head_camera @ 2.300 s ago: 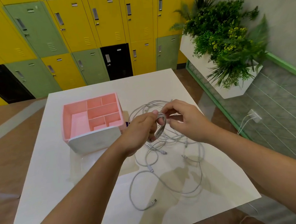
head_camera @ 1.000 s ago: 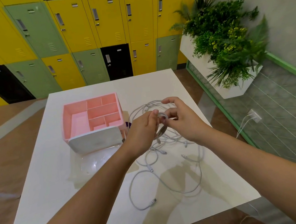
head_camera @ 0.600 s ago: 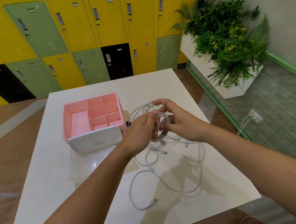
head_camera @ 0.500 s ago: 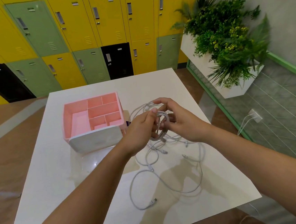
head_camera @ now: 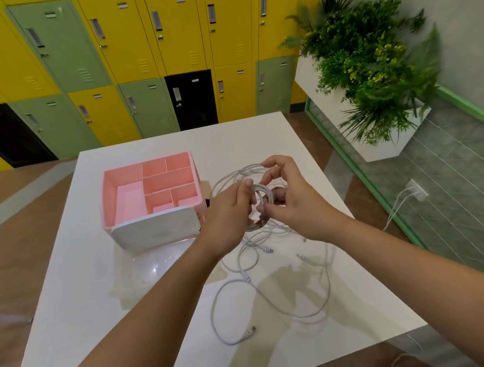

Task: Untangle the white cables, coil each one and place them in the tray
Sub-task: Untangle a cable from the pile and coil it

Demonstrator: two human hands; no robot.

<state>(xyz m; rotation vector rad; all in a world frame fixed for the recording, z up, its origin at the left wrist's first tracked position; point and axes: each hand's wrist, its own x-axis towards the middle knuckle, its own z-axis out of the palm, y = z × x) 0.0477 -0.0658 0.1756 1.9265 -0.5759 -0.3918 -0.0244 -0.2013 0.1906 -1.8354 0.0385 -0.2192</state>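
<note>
On the white worktop (head_camera: 83, 302), a pink compartment tray (head_camera: 105, 202) stands left of a tangle of white cables (head_camera: 275, 301), above which the left hand (head_camera: 229, 214) grips a small cable coil (head_camera: 261, 196) while the right hand (head_camera: 295, 201) pinches its windings with curled fingers.

Your desk (head_camera: 260, 140) is glossy white. At ten o'clock on it, the tray (head_camera: 104, 196) is pink inside, with a white front panel. The cables (head_camera: 268, 249) toward four o'clock are white with silver-grey plugs, and the coil (head_camera: 262, 194) you hold is the same white. At twelve o'clock, the lockers (head_camera: 133, 46) form a patchwork of yellow, sage-green and black doors. At two o'clock the plant (head_camera: 370, 52) is dark green flecked with yellow, in a white planter (head_camera: 379, 149). The floor (head_camera: 15, 205) at nine o'clock is brown with a grey stripe. At three o'clock it is grey-green, crossed by pale diagonal lines, with a bright green border (head_camera: 464, 108).
</note>
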